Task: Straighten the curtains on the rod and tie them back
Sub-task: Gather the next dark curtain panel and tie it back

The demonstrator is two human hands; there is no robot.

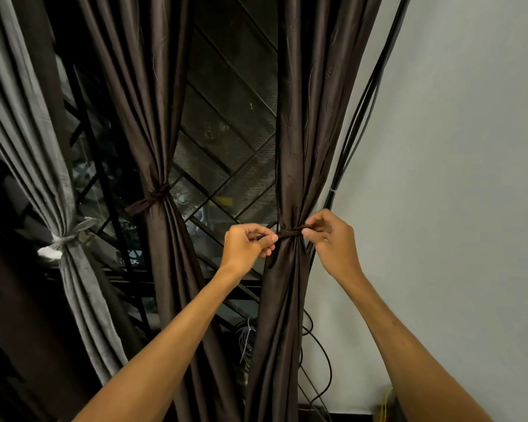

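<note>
Cables [345, 159] hang just beside the brown curtain [305, 132]'s pinched tie [290, 232].

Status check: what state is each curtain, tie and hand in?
Pale grey fabric curtain: gathered, knotted with grey tie.
Middle dark brown satin curtain: gathered, knotted with brown tie.
Right dark brown satin curtain: gathered, being tied.
Thin dark brown tie strip: round right curtain, one end in each hand.
Left hand: pinches strip's left end.
Right hand: pinches strip's right end.

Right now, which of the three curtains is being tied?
Rightmost brown curtain, by the wall: left hand and right hand pinch its tie. Middle brown curtain and grey curtain are already knotted, untouched.
</note>
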